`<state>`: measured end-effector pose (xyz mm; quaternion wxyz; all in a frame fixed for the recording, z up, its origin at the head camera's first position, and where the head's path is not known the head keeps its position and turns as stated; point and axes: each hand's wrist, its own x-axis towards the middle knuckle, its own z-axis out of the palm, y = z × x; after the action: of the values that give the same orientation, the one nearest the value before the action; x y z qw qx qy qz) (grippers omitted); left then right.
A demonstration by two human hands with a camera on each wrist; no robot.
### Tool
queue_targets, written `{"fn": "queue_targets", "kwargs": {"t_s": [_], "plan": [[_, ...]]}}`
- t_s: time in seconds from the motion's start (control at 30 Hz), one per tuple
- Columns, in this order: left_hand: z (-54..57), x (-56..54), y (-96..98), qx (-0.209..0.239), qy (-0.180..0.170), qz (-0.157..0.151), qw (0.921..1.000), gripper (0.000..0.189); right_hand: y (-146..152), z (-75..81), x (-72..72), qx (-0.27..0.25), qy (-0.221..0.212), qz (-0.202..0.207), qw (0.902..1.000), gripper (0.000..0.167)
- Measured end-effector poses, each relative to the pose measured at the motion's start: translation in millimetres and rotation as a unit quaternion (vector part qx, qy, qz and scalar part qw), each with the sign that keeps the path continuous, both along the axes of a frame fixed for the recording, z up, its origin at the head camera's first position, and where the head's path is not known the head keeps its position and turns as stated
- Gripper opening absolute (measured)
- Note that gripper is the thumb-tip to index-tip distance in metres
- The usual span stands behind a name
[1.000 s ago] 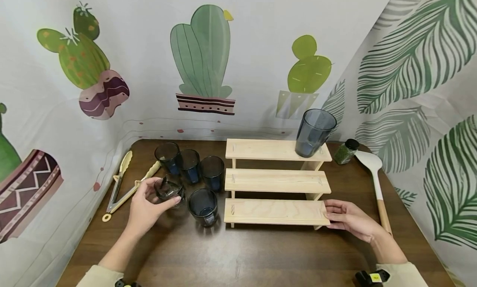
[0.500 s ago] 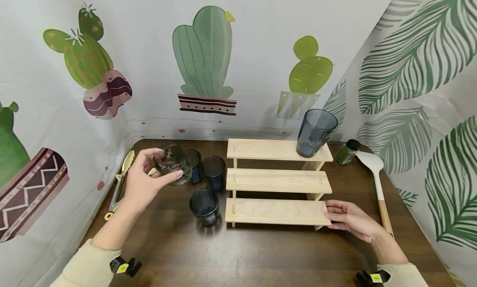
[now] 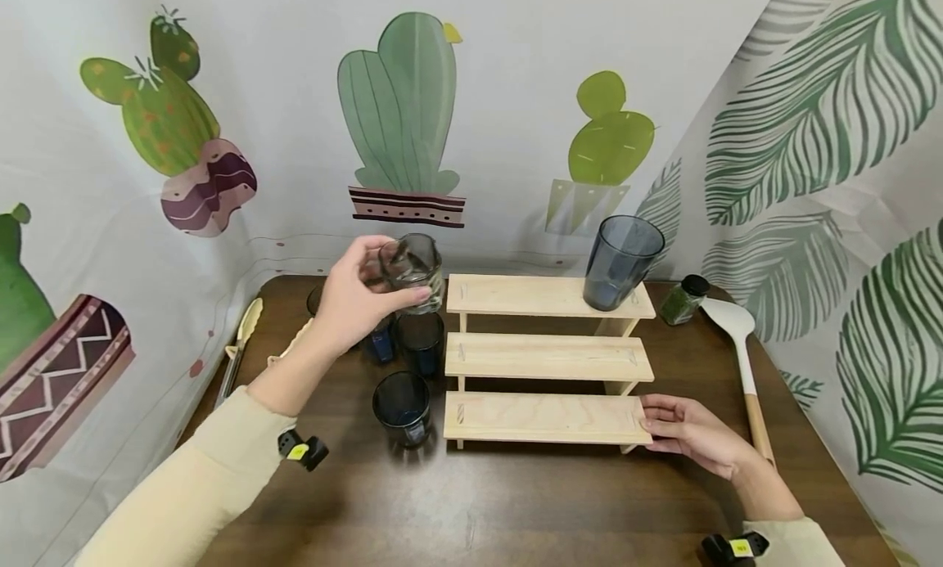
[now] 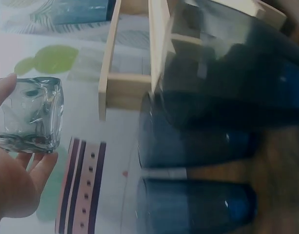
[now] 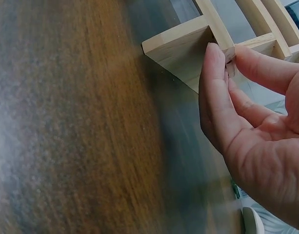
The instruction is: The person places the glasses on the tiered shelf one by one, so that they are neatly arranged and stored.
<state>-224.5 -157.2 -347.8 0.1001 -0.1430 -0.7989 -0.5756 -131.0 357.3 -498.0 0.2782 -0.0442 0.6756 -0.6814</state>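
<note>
My left hand (image 3: pixel 352 293) grips a small clear, smoky-tinted drinking glass (image 3: pixel 420 264) between thumb and fingers. The glass is in the air, just left of the top tier of a three-tier wooden rack (image 3: pixel 545 416). In the left wrist view the same glass (image 4: pixel 34 114) has a squarish, wavy wall. My right hand (image 3: pixel 692 432) pinches the right end of the rack's lowest board; in the right wrist view thumb and fingers lie on both sides of that board's corner (image 5: pixel 220 34). A tall blue-grey glass (image 3: pixel 622 264) stands at the top tier's right end.
Several dark blue glasses (image 3: pixel 421 346) stand left of the rack, some partly hidden by my left hand and arm. One more glass (image 3: pixel 401 407) stands nearer me. Tongs (image 3: pixel 246 326) lie far left. A black-capped herb jar (image 3: pixel 683 299) and a white spatula (image 3: pixel 737 330) are at right.
My left hand has lifted the small glass off the table, then carried it up and rightward over the other glasses toward the rack's top tier. The right hand stays on the lowest board.
</note>
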Motion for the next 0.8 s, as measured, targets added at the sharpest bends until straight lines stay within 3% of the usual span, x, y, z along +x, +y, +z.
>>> {"fn": "queue_targets", "kwargs": {"t_s": [0.17, 0.4, 0.6, 0.8], "plan": [[5.0, -15.2, 28.3, -0.023, -0.007, -0.043, 0.9988, 0.072, 0, -0.4, 0.0, -0.003, -0.001, 0.000, 1.0000, 0.058], [2.4, -33.9, 68.7, -0.025, -0.014, -0.104, 0.9941, 0.071, 0, 0.2, 0.3, 0.000, -0.002, -0.001, 1.0000, 0.062], [-5.1, -38.3, 95.4, -0.042, -0.022, -0.146, 0.9882, 0.073, -2, 0.9, 1.1, 0.001, -0.008, -0.006, 1.0000, 0.063], [-12.4, -40.4, 108.4, -0.048, -0.022, -0.151, 0.9871, 0.072, -2, 0.0, 0.2, 0.003, -0.006, -0.008, 0.9999, 0.062]]}}
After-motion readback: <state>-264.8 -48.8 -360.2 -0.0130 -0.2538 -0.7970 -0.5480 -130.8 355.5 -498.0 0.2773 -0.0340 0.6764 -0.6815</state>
